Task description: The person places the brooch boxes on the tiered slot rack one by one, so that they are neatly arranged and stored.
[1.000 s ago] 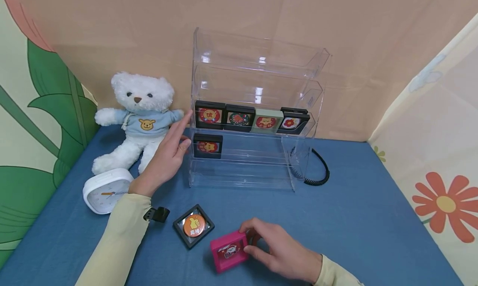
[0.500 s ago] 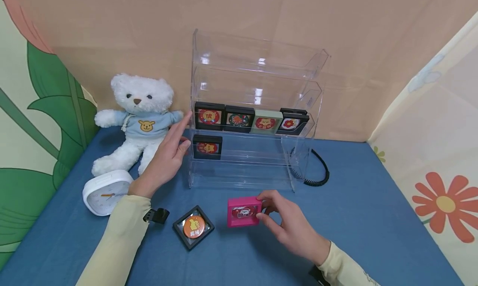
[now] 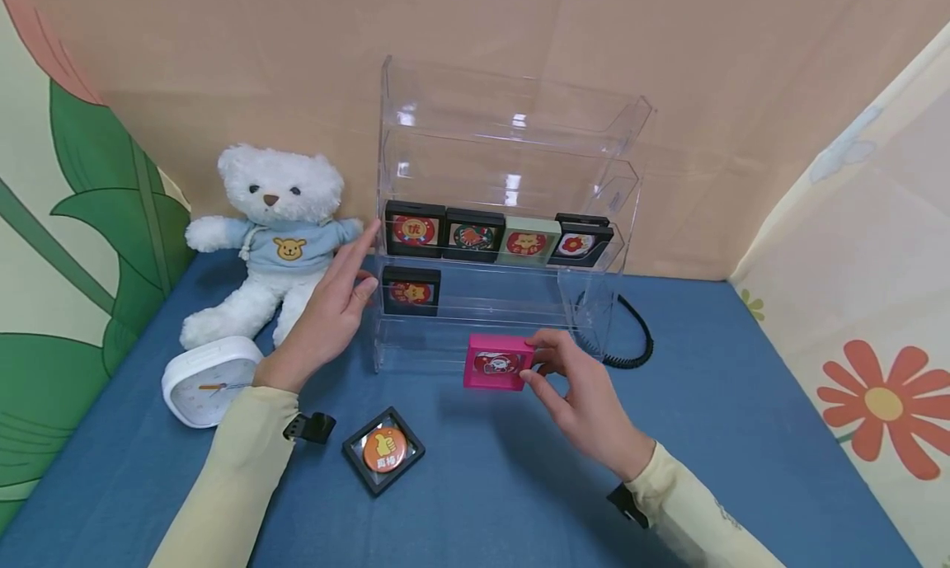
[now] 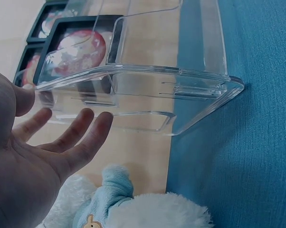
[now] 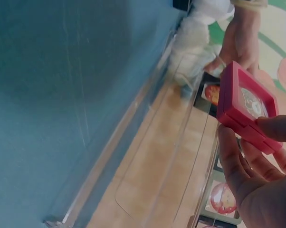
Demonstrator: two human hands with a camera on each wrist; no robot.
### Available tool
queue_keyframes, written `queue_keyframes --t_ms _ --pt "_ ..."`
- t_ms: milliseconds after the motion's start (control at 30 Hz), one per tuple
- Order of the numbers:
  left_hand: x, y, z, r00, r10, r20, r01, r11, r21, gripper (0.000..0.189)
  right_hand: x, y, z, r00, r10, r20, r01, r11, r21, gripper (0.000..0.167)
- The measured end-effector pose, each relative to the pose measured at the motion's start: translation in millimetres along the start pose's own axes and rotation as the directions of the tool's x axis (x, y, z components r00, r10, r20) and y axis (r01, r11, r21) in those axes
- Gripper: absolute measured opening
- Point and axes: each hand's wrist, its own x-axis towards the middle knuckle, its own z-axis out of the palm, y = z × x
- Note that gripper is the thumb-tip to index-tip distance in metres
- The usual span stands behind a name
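My right hand (image 3: 590,411) pinches a small pink display frame (image 3: 497,362) by its right side, holding it up before the lower shelves of a clear acrylic rack (image 3: 497,292). Thumb and fingers on the pink frame also show in the right wrist view. My left hand (image 3: 322,321) rests its extended fingers at the rack's left side, holding no object. On the middle shelf several small frames stand in a row, including a pale green frame (image 3: 529,241). One black frame (image 3: 411,292) stands at the left end of the shelf below.
A black diamond-turned frame (image 3: 383,451) with an orange badge lies on the blue cloth. A white teddy bear (image 3: 285,251) and a white clock (image 3: 211,382) are at the left. Behind the rack's right side lies a black coiled cord (image 3: 644,345).
My right hand has lifted the pink frame away from the front of the table, up and slightly right towards the rack. My left hand stays at the rack's side.
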Motion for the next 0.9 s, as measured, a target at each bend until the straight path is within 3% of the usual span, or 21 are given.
queue_keyframes --t_ms 900 --pt "0.4 -1.9 0.6 1.000 0.027 -0.014 -0.027 1.000 0.009 0.069 58.2 13 7 0.987 -0.065 -0.150 0.056 0.996 -0.066 0.047"
